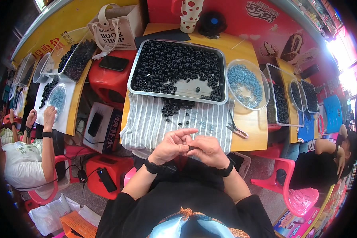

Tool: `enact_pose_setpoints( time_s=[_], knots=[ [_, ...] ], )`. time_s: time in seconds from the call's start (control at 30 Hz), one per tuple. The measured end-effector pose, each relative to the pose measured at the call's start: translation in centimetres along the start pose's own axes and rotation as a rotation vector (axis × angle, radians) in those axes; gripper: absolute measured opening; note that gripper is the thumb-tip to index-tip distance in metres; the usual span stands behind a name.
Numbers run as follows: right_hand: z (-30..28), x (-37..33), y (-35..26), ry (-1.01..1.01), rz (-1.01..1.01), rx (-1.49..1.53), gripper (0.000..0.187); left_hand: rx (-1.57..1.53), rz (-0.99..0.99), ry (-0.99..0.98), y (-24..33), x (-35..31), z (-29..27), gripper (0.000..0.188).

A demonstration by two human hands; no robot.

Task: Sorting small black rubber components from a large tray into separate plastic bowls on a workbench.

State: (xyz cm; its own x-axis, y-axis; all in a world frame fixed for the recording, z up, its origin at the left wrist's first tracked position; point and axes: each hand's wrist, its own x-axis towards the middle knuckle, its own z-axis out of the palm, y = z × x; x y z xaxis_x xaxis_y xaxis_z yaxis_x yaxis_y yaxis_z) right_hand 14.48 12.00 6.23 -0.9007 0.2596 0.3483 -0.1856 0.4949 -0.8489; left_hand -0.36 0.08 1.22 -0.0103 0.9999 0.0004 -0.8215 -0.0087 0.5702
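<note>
My left hand [171, 147] and my right hand [211, 151] meet above the near edge of a grey-and-white striped cloth [146, 123]. Between their fingertips a small black piece [191, 148] shows, pinched by my right thumb and fingers. My left thumb presses toward the fingers beside it; whatever that pinch holds is hidden. On the cloth lie a small heap of round black pieces with holes [174, 106] and several tiny clear-blue pieces [204, 125]. Beyond them a metal tray [178, 96] is filled with the same black pieces.
Right of the tray, a clear round tub [266, 97] holds clear-blue pieces. Small thread snips [238, 130] lie by the cloth's right edge. A spotted tumbler [190, 18] and a tote bag [117, 29] stand behind. Other people sit at tables left and right, with red stools around.
</note>
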Motion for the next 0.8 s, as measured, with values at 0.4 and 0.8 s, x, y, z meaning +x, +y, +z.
enact_pose_setpoints(
  time_s=[0.4, 0.8],
  knots=[
    [-3.5, -1.4, -0.8, 0.234, 0.159, -0.102, 0.018, -0.006, -0.080, 0.024, 0.2, 0.1, 0.1, 0.034],
    [-20.3, -4.0, 0.3, 0.768, 0.391, -0.555, 0.032, 1.331, 0.450, 0.455, 3.0, 0.8, 2.0, 0.030]
  ],
)
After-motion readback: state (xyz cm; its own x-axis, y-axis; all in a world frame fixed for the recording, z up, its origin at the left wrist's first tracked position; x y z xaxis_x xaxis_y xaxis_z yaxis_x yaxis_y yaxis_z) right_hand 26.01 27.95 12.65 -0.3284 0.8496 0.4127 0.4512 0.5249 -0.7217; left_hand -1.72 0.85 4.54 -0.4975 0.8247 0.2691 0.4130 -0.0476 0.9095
